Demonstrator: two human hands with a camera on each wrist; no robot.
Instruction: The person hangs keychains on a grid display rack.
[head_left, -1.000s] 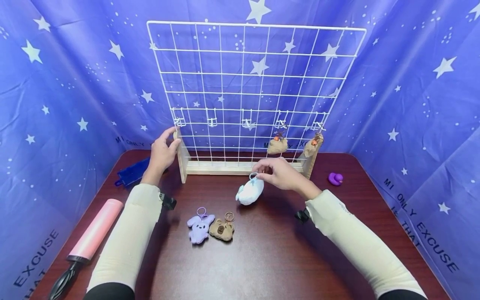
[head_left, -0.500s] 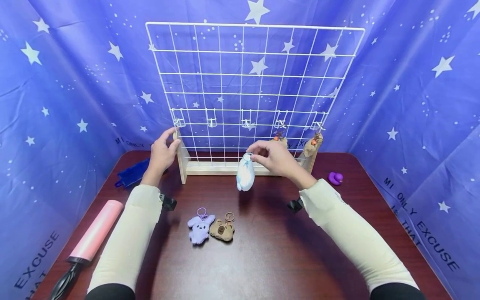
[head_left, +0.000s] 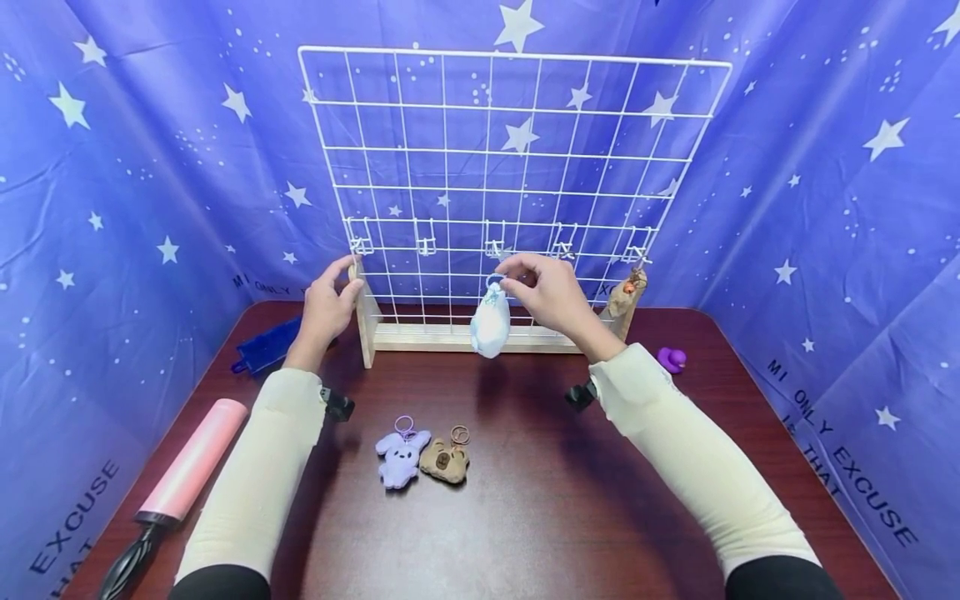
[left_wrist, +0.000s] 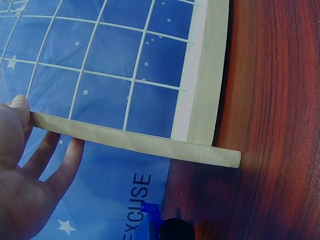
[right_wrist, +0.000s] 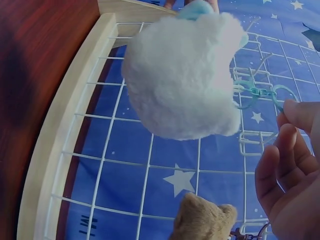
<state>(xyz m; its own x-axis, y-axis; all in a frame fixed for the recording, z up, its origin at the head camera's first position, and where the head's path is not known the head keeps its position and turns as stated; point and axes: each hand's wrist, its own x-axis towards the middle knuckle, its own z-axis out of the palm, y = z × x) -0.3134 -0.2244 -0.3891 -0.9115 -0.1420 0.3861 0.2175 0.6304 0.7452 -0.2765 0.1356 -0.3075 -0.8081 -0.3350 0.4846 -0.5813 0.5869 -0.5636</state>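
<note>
A white plush keychain with pale blue parts hangs in the air before the white wire grid rack. My right hand pinches its light blue ring between thumb and finger, just below the middle hook. My left hand grips the rack's left wooden post, thumb on one side and fingers on the other. One brown plush keychain hangs at the right end hook. Another brown plush hangs near my right hand, which hides it in the head view.
A lilac bunny keychain and a brown bear keychain lie on the dark wood table. Towards the left are a pink pump and a blue object. A purple toy duck sits at the right.
My right hand has lifted the white plush by its ring from near the table up to the hook row, slightly leftward overall. My left hand stays on the post.
</note>
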